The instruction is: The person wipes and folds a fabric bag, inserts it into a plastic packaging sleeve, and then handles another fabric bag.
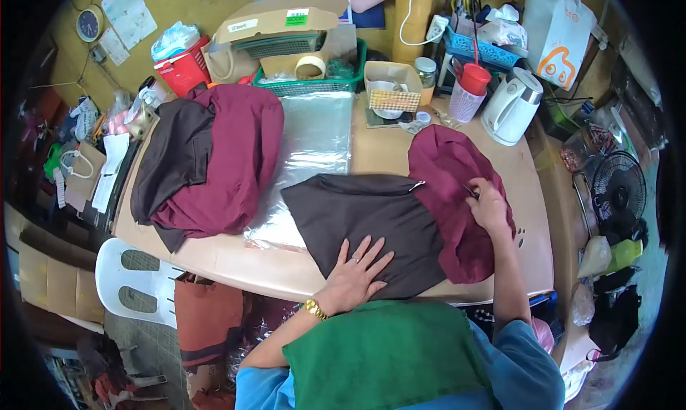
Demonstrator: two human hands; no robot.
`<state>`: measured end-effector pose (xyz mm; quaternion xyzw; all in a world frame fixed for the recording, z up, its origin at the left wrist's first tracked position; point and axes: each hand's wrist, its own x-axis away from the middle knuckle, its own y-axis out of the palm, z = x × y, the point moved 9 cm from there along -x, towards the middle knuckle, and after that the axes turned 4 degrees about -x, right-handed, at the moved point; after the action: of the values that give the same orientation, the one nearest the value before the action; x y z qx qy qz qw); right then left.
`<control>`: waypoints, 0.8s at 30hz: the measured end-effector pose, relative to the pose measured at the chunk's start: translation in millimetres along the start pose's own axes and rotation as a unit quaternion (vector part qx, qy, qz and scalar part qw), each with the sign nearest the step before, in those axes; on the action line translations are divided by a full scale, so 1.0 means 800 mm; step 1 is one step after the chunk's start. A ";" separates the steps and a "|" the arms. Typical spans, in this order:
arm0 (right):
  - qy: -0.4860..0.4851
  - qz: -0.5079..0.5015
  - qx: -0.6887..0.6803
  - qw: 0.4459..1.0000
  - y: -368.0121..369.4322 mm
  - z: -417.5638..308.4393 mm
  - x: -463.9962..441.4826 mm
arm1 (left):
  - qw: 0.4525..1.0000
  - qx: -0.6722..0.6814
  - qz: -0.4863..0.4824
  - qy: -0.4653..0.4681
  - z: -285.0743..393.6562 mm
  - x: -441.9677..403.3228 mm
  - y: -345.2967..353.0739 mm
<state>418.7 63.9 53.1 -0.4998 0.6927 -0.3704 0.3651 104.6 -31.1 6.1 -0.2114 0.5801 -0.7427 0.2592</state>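
A garment of dark grey cloth (371,213) joined to maroon cloth (454,167) lies on the table's near side. My left hand (359,271) rests flat on the grey part, fingers spread, a ring on one finger and a gold watch at the wrist. On the maroon part is my right hand (488,204), its fingers closed round a small dark tool, perhaps snippers, mostly hidden by the hand. A small white tag or zipper end (417,186) shows at the upper edge where the two colours meet.
Another maroon and dark grey garment pile (243,153) lies at left. Clear plastic bags (314,142) lie beside it. Along the back stand a green basket (361,61), a small box (393,81), a pink cup (466,103) and a white kettle (511,108). A white chair (111,267) is at lower left.
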 end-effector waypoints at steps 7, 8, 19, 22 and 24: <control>-0.242 -0.121 -0.236 0.933 -0.001 -0.252 0.004 | 0.996 0.000 -0.003 0.093 0.036 -0.036 0.009; -0.277 -0.161 -0.252 0.913 0.028 -0.286 0.006 | 0.995 -0.002 -0.003 0.095 0.039 -0.040 0.008; -0.217 -0.190 -0.288 0.913 0.107 -0.281 -0.013 | 0.888 0.205 0.371 -0.179 -0.155 0.024 -0.129; -0.222 -0.184 -0.353 0.890 0.096 -0.295 -0.007 | 0.822 0.261 0.377 -0.339 -0.223 0.029 -0.090; -0.212 -0.182 -0.369 0.886 0.104 -0.301 -0.011 | 0.849 0.135 0.363 -0.360 -0.226 0.015 -0.096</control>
<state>174.5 127.3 91.6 -0.7827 0.5819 -0.0330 0.2186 -26.8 111.8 37.8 -0.2012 0.3756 -0.5390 0.7266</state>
